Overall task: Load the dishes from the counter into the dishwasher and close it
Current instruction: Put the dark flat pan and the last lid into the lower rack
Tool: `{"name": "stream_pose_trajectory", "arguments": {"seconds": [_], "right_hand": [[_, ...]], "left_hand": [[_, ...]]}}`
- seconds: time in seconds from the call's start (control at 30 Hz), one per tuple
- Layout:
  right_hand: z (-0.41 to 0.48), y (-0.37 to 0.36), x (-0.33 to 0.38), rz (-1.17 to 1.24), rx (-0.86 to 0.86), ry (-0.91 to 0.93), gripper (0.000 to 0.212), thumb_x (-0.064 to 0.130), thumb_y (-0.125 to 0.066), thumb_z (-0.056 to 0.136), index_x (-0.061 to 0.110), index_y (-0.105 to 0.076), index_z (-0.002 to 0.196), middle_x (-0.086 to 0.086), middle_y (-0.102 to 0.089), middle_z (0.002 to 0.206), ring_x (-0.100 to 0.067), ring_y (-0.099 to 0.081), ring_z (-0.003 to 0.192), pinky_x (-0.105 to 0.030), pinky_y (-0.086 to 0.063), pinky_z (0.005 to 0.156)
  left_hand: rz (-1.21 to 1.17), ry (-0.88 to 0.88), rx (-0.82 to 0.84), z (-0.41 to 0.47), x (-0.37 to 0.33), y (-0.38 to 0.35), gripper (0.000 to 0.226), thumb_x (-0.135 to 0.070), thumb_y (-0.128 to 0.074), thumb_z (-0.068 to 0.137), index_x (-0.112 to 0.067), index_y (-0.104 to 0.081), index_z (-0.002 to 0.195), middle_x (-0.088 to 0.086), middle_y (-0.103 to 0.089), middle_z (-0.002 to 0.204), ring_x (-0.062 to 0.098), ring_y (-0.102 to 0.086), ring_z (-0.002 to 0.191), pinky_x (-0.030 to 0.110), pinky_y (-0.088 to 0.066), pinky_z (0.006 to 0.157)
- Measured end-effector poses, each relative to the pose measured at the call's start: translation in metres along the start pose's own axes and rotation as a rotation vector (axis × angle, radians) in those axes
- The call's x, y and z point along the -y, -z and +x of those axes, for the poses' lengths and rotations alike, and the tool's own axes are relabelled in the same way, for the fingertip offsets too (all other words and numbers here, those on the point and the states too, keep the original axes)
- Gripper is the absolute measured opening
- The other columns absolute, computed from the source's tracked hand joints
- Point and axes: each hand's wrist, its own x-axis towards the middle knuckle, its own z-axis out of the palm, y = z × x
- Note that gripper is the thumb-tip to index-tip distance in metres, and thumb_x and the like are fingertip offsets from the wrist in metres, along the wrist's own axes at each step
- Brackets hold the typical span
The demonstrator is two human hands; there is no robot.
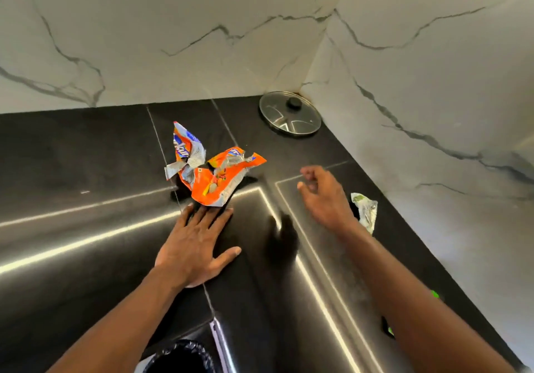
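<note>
left hand (196, 245): fingers (202, 216) straight, flat on counter (72, 156), tips at the orange snack wrappers (213, 170), holding nothing
right hand (323, 196): loosely curled, empty, hovering in front of the glass pot lid (290, 117)
lid: flat in the counter corner, knob up, untouched
step: probably reaching for the lid; dishwasher not in view
next: pinch the knob and lift, as the rim lies flush
count: 1 lid, seemingly 2 orange wrappers front-left of lid, 1 white-green wrapper (365, 211) front-right, 1 lined bin (179, 356)

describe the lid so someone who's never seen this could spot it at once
Follow the dark counter back to the corner where the marble walls meet. The lid lies flat there: round, metal-rimmed, black knob, unlike the crumpled wrappers nearer.
</note>
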Motion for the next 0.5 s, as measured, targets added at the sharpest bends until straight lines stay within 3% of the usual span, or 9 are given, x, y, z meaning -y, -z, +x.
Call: {"name": "stream_pose_trajectory", "arguments": {"seconds": [0.13,0.3,0.4,0.5], "right_hand": [[0.125,-0.019,0.004,-0.069,0.022,-0.013,0.045,0.029,-0.064,0.095,0.016,-0.054,0.136,-0.012,-0.056,0.134,-0.028,-0.058,0.121,-0.037,-0.045,0.105],[0.249,-0.031,0.004,-0.289,0.018,0.012,0.057,0.028,-0.062,0.092,0.012,-0.043,0.144,-0.019,-0.039,0.148,-0.041,-0.050,0.131,-0.046,-0.042,0.111],[0.301,-0.033,0.000,-0.302,0.035,-0.031,0.065,0.031,-0.063,0.091,0.013,-0.036,0.147,-0.020,-0.033,0.149,-0.045,-0.049,0.132,-0.050,-0.041,0.113],[0.336,-0.038,-0.006,-0.380,0.095,-0.048,0.076,0.042,-0.056,0.097,0.017,-0.020,0.158,-0.023,-0.024,0.159,-0.046,-0.035,0.142,-0.051,-0.031,0.119]], "left_hand": [[-0.020,0.026,0.029,0.001,0.000,0.000,0.091,-0.091,-0.009,0.089,-0.042,0.004,0.165,-0.003,-0.009,0.175,0.020,-0.003,0.162,0.049,0.000,0.132],[-0.038,0.050,0.051,0.001,-0.001,-0.001,0.090,-0.091,-0.012,0.089,-0.045,0.008,0.164,-0.004,-0.009,0.175,0.019,0.001,0.162,0.048,0.004,0.132],[-0.024,0.050,0.050,0.003,-0.002,0.001,0.089,-0.089,-0.022,0.092,-0.042,-0.005,0.166,-0.001,-0.026,0.171,0.022,-0.013,0.161,0.046,-0.001,0.130],[0.009,0.050,0.026,0.006,-0.003,0.007,0.088,-0.086,-0.027,0.093,-0.037,-0.016,0.166,0.001,-0.037,0.166,0.025,-0.026,0.158,0.046,-0.004,0.129]]}}
